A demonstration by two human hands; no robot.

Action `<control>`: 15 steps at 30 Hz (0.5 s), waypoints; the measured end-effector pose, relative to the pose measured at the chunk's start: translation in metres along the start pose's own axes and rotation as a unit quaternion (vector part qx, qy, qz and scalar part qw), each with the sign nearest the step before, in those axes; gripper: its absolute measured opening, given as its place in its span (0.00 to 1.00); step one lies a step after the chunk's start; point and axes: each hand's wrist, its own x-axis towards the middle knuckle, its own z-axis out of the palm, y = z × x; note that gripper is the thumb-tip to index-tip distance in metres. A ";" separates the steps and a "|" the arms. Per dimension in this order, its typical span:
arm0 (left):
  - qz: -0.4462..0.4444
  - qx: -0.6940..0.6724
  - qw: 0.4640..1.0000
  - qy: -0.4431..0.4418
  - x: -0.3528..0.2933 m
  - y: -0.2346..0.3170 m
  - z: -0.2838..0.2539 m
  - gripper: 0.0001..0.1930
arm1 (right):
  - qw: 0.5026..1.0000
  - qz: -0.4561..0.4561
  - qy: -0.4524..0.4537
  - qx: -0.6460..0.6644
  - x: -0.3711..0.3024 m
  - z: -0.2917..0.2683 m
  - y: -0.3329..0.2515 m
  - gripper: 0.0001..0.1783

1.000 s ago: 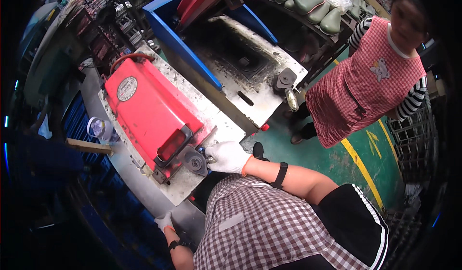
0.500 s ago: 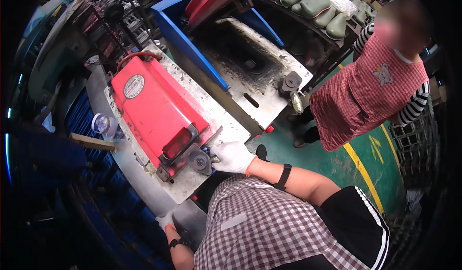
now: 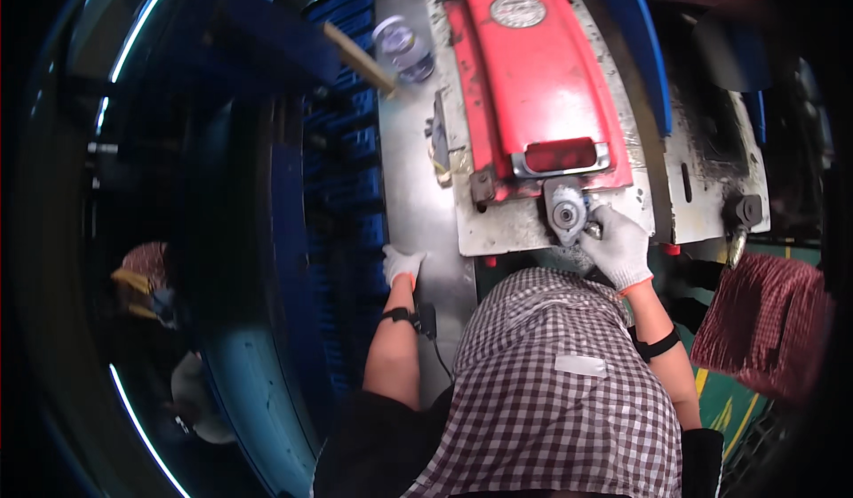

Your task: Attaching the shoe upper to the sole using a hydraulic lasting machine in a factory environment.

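Note:
A red machine cover [image 3: 546,71] with a round label and a handle opening lies over a pale, worn metal plate [image 3: 498,236]. At its front end sits a grey metal latch [image 3: 566,214] with a round hub. My right hand [image 3: 615,247], in a white knitted glove, is closed at the latch's right side around its short metal handle, which the fingers mostly hide. My left hand [image 3: 402,265], gloved too, rests on the left edge of the steel bench [image 3: 426,205], thumb and fingers apart, holding nothing.
A clear plastic jar [image 3: 404,49] and a wooden strip [image 3: 360,58] are at the bench's far left. Blue slatted racks [image 3: 351,178] run along its left side. A second plate with a latch [image 3: 745,212] stands right, near a person's red checked apron [image 3: 760,329].
The view has swung left, so the red cover now appears upright and farther right. My right hand stays at the latch, my left at the bench edge.

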 end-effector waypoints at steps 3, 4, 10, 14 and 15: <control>-0.017 -0.007 1.000 -0.011 -0.006 0.004 -0.002 0.67 | 1.000 0.000 -0.007 -0.002 0.000 0.002 0.000 0.16; -0.015 0.000 1.000 -0.008 -0.008 0.004 -0.003 0.67 | 1.000 -0.005 0.008 -0.001 0.000 0.003 0.001 0.17; -0.023 -0.011 1.000 -0.003 -0.020 0.006 -0.005 0.64 | 1.000 0.004 -0.021 -0.011 0.001 0.006 0.004 0.17; -0.024 -0.022 0.999 -0.004 -0.024 0.007 -0.007 0.64 | 1.000 0.007 -0.016 -0.013 0.002 0.006 0.000 0.16; -0.028 -0.028 0.999 -0.003 -0.024 0.007 -0.007 0.64 | 1.000 0.011 -0.017 -0.015 0.002 0.005 0.000 0.16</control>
